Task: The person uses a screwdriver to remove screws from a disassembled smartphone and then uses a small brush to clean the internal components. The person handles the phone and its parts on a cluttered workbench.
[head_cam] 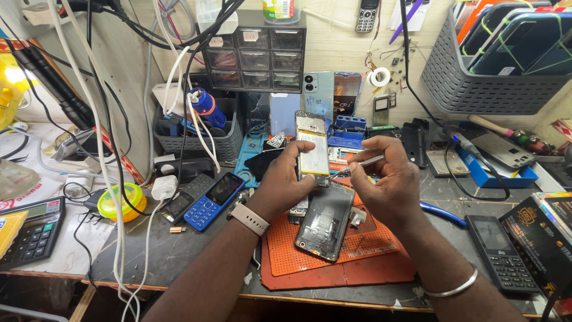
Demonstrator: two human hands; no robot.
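Two hands work over the orange mat [357, 262], which serves as the landmark for everything else. Far to the left of the mat sits a black calculator [27, 235], then a yellow tape roll [122, 201], then a blue keypad phone [215, 200] beside a darker one [187, 204], all well clear of the work.

Just above the mat's left part, the left hand [283, 179] is clenched around the lower end of an opened phone [313, 149], holding it tilted up with its bare inside facing the camera. The thumb lies along the edge and the fingers wrap behind. On the mat below lies a separate phone screen [325, 223], glass up, partly under both hands.

Above the mat's middle, the right hand [390, 179] pinches a thin metal tool [357, 164], its tip touching the lower right edge of the opened phone. Whether it is a pair of tweezers or a probe, I cannot tell.

To my eye the chief risk is a slip: too much push on the tip could skid it across the exposed parts or tear a thin cable. A loose left grip could drop the opened phone onto the screen beneath and crack it. Small parts could fall among the clutter.

Right of the mat lie a blue-handled tool [444, 213] and a black keypad phone [499, 253].
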